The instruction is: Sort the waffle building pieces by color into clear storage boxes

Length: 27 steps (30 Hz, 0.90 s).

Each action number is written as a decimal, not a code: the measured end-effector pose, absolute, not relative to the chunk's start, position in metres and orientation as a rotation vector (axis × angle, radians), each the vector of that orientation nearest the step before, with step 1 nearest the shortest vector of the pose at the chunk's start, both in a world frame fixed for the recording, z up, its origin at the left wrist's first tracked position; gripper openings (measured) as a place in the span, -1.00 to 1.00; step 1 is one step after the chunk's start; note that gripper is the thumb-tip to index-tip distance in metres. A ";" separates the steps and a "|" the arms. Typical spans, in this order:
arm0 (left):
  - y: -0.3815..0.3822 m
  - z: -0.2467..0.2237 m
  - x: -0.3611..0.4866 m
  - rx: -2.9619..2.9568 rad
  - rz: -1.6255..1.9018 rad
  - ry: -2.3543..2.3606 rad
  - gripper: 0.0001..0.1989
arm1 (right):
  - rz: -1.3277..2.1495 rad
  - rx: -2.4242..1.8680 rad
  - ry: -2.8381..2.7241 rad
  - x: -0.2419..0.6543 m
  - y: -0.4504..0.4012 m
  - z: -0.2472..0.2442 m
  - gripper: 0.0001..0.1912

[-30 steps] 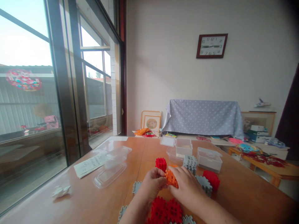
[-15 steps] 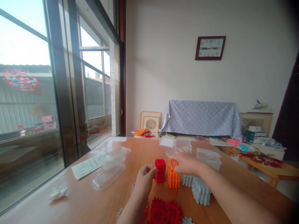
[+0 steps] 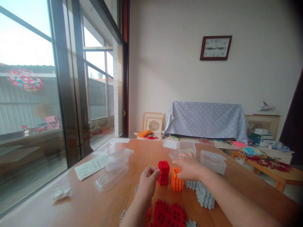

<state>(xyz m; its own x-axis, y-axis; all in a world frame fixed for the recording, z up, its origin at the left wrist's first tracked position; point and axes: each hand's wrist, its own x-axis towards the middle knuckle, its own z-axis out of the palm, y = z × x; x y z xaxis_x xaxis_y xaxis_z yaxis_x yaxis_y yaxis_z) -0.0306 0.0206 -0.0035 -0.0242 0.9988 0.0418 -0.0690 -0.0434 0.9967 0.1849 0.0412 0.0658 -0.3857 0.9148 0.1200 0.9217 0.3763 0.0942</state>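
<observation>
A stack of red interlocking plastic tiles (image 3: 163,173) stands on the table. My left hand (image 3: 148,183) is closed at its left side, the thumb against its edge; the other fingertips are partly hidden. Just right of it is a stack of orange interlocking tiles (image 3: 177,181). My right hand (image 3: 190,165) reaches over its top from the right, thumb and fingers closed about the upper tiles. Grey tile stacks (image 3: 205,197) stand beneath and beside my right forearm. Nearer to me lie joined red tiles (image 3: 168,214), with a grey tile (image 3: 191,223) beside them.
Clear plastic boxes (image 3: 213,162) stand toward the back right. On the left are a clear lid (image 3: 111,178), papers with writing (image 3: 90,167) and crumpled tissue (image 3: 61,194). Large windows (image 3: 30,104) border the table's left side.
My right hand has lowered slightly, and the orange tile that was tilted on top of the orange stack now sits level. My left hand stays by the red stack. The view has shifted slightly.
</observation>
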 end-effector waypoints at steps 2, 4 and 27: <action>0.021 -0.004 -0.030 1.180 1.292 1.164 -0.68 | -0.215 -1.724 -2.569 0.186 0.041 0.066 -0.67; 0.022 -0.006 -0.030 1.178 1.291 1.175 -0.71 | -0.204 -1.728 -2.571 0.186 0.041 0.067 -0.69; 0.033 -0.020 -0.032 1.497 1.156 1.392 -0.87 | -0.044 -1.670 -2.484 0.183 0.050 0.062 -0.57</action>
<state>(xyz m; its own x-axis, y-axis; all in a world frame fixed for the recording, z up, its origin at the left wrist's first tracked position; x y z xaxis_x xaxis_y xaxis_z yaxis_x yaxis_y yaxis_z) -0.0317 0.0331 -0.0197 -0.0099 0.9937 0.1118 0.2923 -0.1041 0.9507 0.1826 0.0501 0.0619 -0.3701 0.9185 0.1391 0.9229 0.3807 -0.0580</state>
